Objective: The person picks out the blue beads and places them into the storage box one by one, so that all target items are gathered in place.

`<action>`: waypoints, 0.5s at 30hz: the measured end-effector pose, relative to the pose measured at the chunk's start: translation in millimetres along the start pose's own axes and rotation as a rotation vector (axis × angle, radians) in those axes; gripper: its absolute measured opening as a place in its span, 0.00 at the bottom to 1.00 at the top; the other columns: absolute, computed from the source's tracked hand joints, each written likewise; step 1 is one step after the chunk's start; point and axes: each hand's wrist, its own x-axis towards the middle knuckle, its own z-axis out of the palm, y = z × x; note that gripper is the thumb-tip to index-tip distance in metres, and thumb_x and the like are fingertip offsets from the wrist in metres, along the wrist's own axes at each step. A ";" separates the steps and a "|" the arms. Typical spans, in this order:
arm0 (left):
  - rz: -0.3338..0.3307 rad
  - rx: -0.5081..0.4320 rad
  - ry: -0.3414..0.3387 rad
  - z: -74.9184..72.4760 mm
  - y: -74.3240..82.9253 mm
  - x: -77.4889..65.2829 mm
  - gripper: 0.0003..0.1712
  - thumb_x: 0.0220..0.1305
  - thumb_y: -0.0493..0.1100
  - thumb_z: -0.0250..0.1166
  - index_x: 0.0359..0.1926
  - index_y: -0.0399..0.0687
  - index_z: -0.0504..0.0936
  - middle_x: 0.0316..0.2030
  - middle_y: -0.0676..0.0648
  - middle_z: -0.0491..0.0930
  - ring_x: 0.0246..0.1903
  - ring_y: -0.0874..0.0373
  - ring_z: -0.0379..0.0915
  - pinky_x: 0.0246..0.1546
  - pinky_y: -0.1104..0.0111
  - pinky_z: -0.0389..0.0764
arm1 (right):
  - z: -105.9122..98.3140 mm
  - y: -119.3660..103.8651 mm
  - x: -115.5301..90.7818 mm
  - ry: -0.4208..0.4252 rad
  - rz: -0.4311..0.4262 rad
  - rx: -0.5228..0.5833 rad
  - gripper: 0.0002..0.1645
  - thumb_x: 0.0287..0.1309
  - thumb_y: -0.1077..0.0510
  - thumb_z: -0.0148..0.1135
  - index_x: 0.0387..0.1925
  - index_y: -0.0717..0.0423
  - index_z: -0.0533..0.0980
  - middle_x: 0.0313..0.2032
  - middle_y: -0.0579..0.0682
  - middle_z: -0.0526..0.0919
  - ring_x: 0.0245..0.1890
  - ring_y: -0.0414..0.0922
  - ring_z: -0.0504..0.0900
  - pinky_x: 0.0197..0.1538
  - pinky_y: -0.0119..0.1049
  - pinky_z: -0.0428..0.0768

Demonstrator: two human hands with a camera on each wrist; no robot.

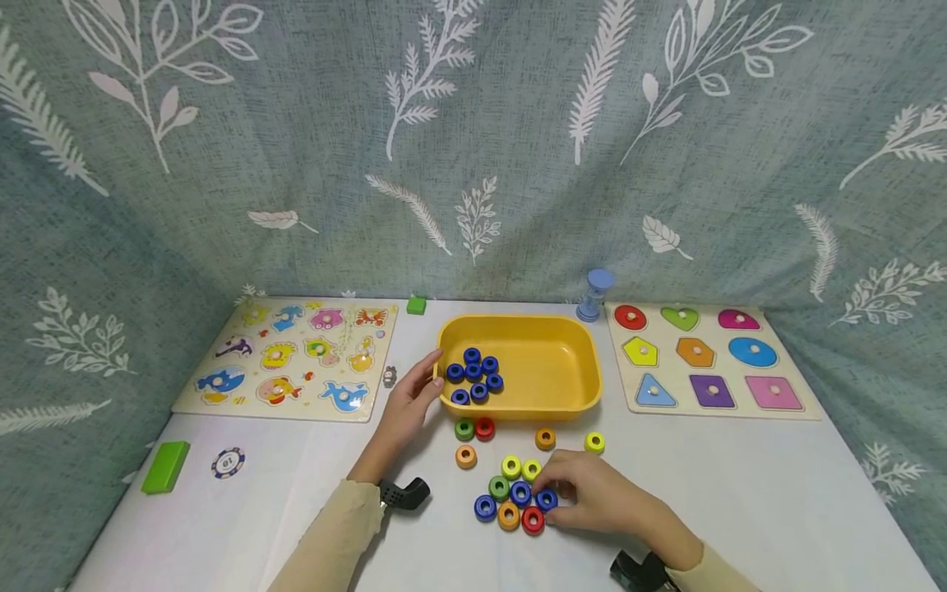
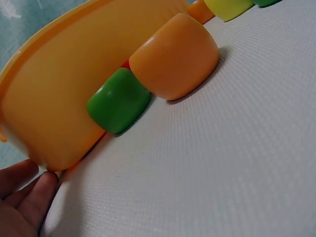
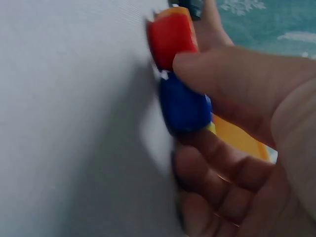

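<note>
My left hand [image 1: 408, 403] rests against the left end of a yellow plastic tray [image 1: 518, 415], its fingertips touching the outer wall in the left wrist view. Several dark blue rings [image 1: 473, 372] lie inside the tray, on its left side. In front of it, my right hand [image 1: 595, 493] has thumb and fingers at either side of a blue ring [image 3: 185, 106], pinching it close to the tabletop. That ring sits at the right edge of a loose cluster, beside a red ring [image 1: 533, 520]. Blue, green, yellow and orange rings make up the rest of the cluster.
A sea-animal puzzle board [image 1: 296, 358] lies at left, a shape puzzle board [image 1: 703, 362] at right. Behind the tray stand a blue sand timer [image 1: 594, 296] and a green block [image 1: 417, 306]. A larger green block [image 1: 166, 467] and a round chip [image 1: 228, 463] lie front left.
</note>
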 end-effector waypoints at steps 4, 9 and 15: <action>-0.001 0.006 0.005 -0.1 1.1 0.1 0.27 0.72 0.48 0.54 0.71 0.61 0.65 0.71 0.50 0.64 0.69 0.46 0.64 0.68 0.53 0.69 | 2.7 -2.7 1.9 0.021 -0.003 -0.072 0.16 0.48 0.50 0.74 0.41 0.37 0.83 0.34 0.31 0.75 0.31 0.31 0.70 0.34 0.23 0.72; -0.006 -0.008 0.001 -1.1 2.2 0.2 0.27 0.73 0.46 0.54 0.71 0.59 0.65 0.71 0.47 0.64 0.69 0.45 0.63 0.68 0.52 0.68 | 3.2 -0.8 2.9 0.019 -0.011 -0.066 0.17 0.47 0.51 0.74 0.42 0.38 0.82 0.34 0.32 0.74 0.31 0.31 0.70 0.34 0.23 0.73; -0.044 -0.019 -0.021 -1.5 14.6 -3.5 0.28 0.73 0.43 0.53 0.72 0.53 0.63 0.72 0.44 0.62 0.70 0.43 0.61 0.69 0.52 0.66 | 1.8 3.6 0.2 0.096 -0.020 0.074 0.15 0.49 0.56 0.72 0.40 0.42 0.80 0.34 0.35 0.78 0.31 0.33 0.74 0.34 0.25 0.78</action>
